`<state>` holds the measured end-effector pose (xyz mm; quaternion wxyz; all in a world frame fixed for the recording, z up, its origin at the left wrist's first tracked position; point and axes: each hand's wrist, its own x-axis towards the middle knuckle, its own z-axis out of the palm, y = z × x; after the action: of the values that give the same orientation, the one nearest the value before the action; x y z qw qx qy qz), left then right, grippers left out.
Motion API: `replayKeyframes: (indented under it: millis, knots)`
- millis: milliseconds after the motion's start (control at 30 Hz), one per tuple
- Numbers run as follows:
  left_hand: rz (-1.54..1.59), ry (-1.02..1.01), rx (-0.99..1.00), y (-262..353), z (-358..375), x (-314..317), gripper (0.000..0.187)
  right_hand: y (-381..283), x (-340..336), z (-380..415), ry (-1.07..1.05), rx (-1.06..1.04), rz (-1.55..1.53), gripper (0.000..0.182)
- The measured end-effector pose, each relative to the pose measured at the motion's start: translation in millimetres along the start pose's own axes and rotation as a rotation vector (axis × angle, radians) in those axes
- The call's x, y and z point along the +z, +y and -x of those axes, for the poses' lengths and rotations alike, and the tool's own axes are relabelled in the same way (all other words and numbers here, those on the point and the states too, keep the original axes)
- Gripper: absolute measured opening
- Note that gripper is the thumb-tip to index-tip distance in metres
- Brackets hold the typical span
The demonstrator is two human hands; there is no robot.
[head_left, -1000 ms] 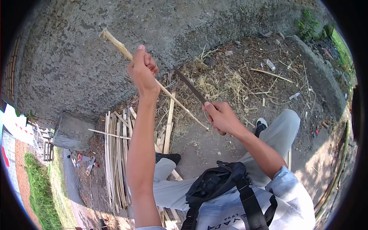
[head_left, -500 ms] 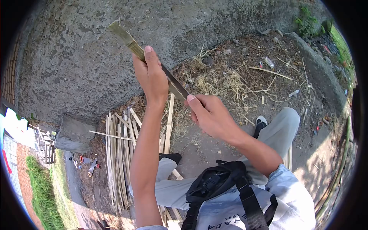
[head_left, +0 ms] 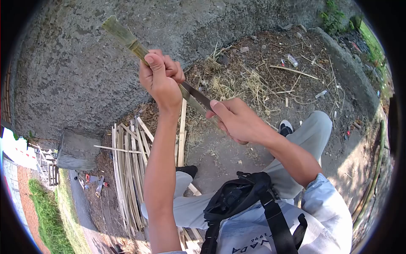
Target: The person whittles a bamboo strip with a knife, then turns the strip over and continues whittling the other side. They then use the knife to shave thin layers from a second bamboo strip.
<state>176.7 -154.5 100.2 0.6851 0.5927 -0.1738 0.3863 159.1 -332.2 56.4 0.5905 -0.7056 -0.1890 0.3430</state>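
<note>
A greenish bamboo strip (head_left: 122, 36) slants from the upper left down to the right across both hands. My left hand (head_left: 163, 80) is wrapped round its middle, with the fingers closed and the far end sticking out beyond them. Lower right, my right hand (head_left: 234, 118) is closed on a long dark blade (head_left: 196, 96), which lies along the strip between the hands. The blade's far end is hidden at my left hand. The strip's near end passes by my right hand.
Pale split strips (head_left: 127, 169) lie in a pile at the lower left. Beside them stands a concrete block (head_left: 78, 150). Shavings (head_left: 249, 84), a clear bottle (head_left: 292, 60) and a loose strip (head_left: 294, 72) lie on the ground before a rough wall (head_left: 84, 76). A saw (head_left: 100, 186) lies far left.
My left hand's fingers have curled further round the strip. The strip's far end has shifted up and left, and its near end now shows past my right hand. My right hand has moved slightly right.
</note>
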Motion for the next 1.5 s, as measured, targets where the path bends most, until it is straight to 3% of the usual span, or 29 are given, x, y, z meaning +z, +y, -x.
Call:
replayKeyframes:
  millis: [100, 233, 333, 433, 533, 633, 733, 833, 933, 1033, 1133, 1233, 1433, 1500]
  knots:
    - [-0.020, -0.019, -0.017, -1, 4, 11, 0.042, 19, 14, -13, 0.124, -0.266, 0.019, 0.049]
    - [-0.029, -0.014, -0.026, 2, 2, 3, 0.044, 72, 17, -23, -0.013, 0.105, 0.149, 0.045]
    - [-0.068, -0.015, -0.012, 4, 7, 2, 0.044, 72, 13, -24, -0.030, 0.150, 0.156, 0.045]
    - [-0.086, -0.015, -0.004, 2, 8, 10, 0.045, 56, 20, -22, 0.174, -0.250, 0.151, 0.048]
    - [-0.071, 0.006, 0.042, -1, 9, 21, 0.045, 53, 32, -16, 0.260, -0.323, 0.080, 0.050]
    - [-0.119, 0.086, 0.059, 0, 9, 18, 0.045, 114, 33, -24, 0.124, -0.020, 0.186, 0.051]
    - [-0.110, 0.054, 0.014, 3, 5, 8, 0.046, 154, 27, -28, 0.063, 0.113, 0.257, 0.051]
    - [-0.142, 0.040, 0.031, 1, 5, 9, 0.046, 116, 18, -22, 0.065, 0.148, 0.045, 0.049]
    - [-0.164, 0.051, 0.032, 0, 4, 17, 0.046, 99, 25, -32, 0.151, -0.307, -0.001, 0.048]
    - [-0.182, 0.066, 0.033, 0, 6, 12, 0.045, 140, 44, -52, 0.207, -0.356, -0.003, 0.047]
    - [-0.170, 0.080, 0.010, 5, 3, 4, 0.045, 183, 32, -59, 0.081, 0.166, 0.145, 0.051]
    - [-0.183, 0.056, -0.006, 6, 4, 0, 0.046, 187, 28, -62, 0.031, 0.342, 0.122, 0.051]
    - [-0.211, 0.102, 0.005, 7, 2, -6, 0.046, 154, 39, -56, 0.145, -0.246, 0.060, 0.046]
    - [-0.239, 0.116, 0.008, 8, 2, -8, 0.046, 205, 49, -74, 0.200, -0.199, 0.219, 0.046]
